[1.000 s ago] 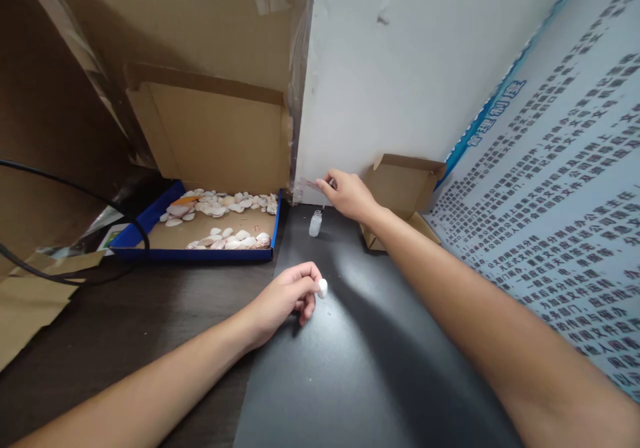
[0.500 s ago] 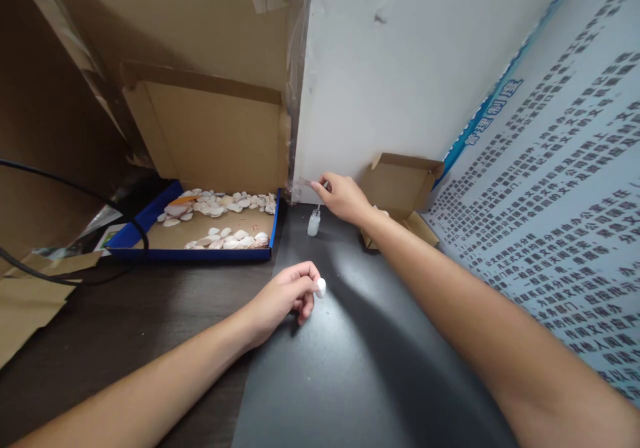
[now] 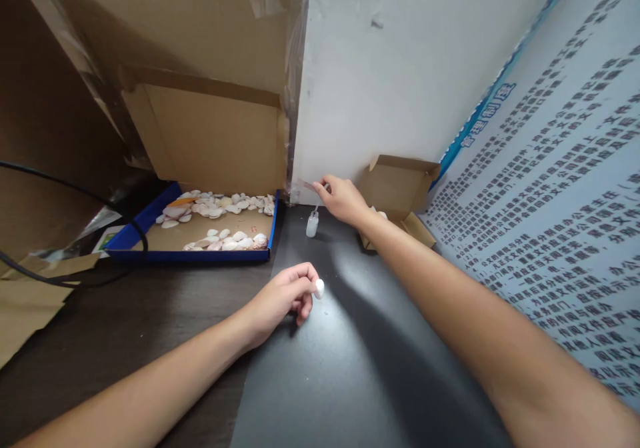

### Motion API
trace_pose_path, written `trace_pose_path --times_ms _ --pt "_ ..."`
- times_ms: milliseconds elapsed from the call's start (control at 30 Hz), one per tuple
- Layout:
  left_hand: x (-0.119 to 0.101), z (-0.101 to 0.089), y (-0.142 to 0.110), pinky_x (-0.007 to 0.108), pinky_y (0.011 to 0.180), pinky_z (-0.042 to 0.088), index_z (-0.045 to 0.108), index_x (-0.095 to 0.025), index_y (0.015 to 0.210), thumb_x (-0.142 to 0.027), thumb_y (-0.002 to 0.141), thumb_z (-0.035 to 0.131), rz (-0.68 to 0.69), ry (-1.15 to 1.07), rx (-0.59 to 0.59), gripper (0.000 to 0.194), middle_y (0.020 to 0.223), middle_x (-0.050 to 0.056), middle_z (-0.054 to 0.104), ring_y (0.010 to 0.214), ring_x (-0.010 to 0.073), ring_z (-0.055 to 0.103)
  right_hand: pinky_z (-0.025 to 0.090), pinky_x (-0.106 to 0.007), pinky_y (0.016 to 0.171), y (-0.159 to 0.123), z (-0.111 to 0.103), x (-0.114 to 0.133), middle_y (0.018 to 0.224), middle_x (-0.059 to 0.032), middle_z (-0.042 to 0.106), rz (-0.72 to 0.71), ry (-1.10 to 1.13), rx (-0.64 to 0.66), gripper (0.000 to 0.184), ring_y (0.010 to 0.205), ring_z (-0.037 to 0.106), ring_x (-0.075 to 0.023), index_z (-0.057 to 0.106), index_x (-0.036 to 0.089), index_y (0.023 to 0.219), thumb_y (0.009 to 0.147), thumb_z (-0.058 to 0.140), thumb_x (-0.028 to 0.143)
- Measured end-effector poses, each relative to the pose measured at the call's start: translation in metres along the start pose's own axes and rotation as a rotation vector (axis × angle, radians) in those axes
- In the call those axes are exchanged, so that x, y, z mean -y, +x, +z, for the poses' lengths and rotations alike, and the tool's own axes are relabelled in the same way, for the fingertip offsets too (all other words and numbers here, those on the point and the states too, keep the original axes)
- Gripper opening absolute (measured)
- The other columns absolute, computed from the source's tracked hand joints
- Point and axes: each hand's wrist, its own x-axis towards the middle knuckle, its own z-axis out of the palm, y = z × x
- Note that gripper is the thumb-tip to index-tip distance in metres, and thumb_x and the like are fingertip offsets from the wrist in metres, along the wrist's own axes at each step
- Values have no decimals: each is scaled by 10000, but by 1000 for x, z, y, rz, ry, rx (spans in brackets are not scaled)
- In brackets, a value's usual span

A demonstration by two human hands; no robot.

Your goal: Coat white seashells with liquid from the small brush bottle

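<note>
My left hand (image 3: 290,295) is closed, pinching a small white shell (image 3: 319,289) between thumb and fingertips, just above the dark mat. Farther off, my right hand (image 3: 341,199) grips a thin pale stick (image 3: 317,207) whose lower end is in the mouth of a small clear bottle (image 3: 313,225). Whitish contents show through the bottle, which stands upright on the mat. Something thin and translucent juts left from the right fingertips; its kind is unclear.
A blue-edged cardboard tray (image 3: 200,255) with its lid raised holds many shells (image 3: 235,240) at the left. An open small carton (image 3: 400,185) stands behind my right forearm. A black cable (image 3: 135,225) curves past the tray, and a printed poster (image 3: 540,235) covers the right wall.
The view has shifted slightly. Both hands keep nearly the same place and grip, and the stick's lower end remains in the bottle.
</note>
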Motion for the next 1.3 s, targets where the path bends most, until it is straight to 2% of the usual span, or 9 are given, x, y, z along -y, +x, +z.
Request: trace_pose_path --times_ms 200,400,467,567,700,767,933,1300 --pt "0 -1 2 181 434 337 482 -189 736 -248 768 516 0 1 8 75 474 -47 475 437 82 402 303 -252 629 1 -1 -2 781 -67 656 12 22 3 331 713 532 -164 631 164 889 958 425 412" --pt "-2 0 0 174 424 332 481 -189 739 -258 776 523 -1 -15 2 89 471 -47 468 433 79 387 342 -243 633 -6 -17 -1 747 -37 637 31 106 -50 302 703 542 -144 601 167 851 956 434 395" --pt "-2 0 0 172 424 337 486 -187 746 -264 777 533 2 -33 -1 95 474 -48 464 436 78 384 360 -229 611 -24 -23 2 669 1 601 28 172 -60 323 630 528 -118 573 181 853 968 403 431" --pt "-2 0 1 173 422 354 491 -187 756 -269 774 552 7 -62 -11 104 481 -51 447 442 79 386 378 -210 561 -68 -25 6 608 32 540 21 524 -100 295 554 493 -92 528 187 848 954 447 449" --pt "-1 -1 2 173 420 370 501 -187 786 -280 791 559 1 -69 -16 109 470 -54 435 436 81 384 386 -193 492 -136 -14 6 611 39 519 121 792 -135 267 528 477 -87 500 199 895 947 478 460" --pt "-1 -1 1 172 421 377 506 -184 792 -286 799 560 -1 -67 -15 115 474 -54 434 437 79 383 407 -193 505 -159 -5 5 637 37 521 138 851 -154 242 551 494 -88 494 207 922 954 478 446" --pt "-3 0 1 175 425 395 514 -180 791 -282 788 587 -2 -37 -21 125 500 -53 436 448 77 396 438 -209 574 -180 8 3 713 26 557 46 829 -121 153 614 534 -89 492 216 967 967 481 369" --pt "-7 2 0 172 418 418 504 -184 771 -286 804 604 -27 -59 -21 147 487 -56 451 432 75 410 416 -196 606 -187 3 0 698 33 546 -84 628 -55 62 613 507 -79 495 204 981 941 495 250"
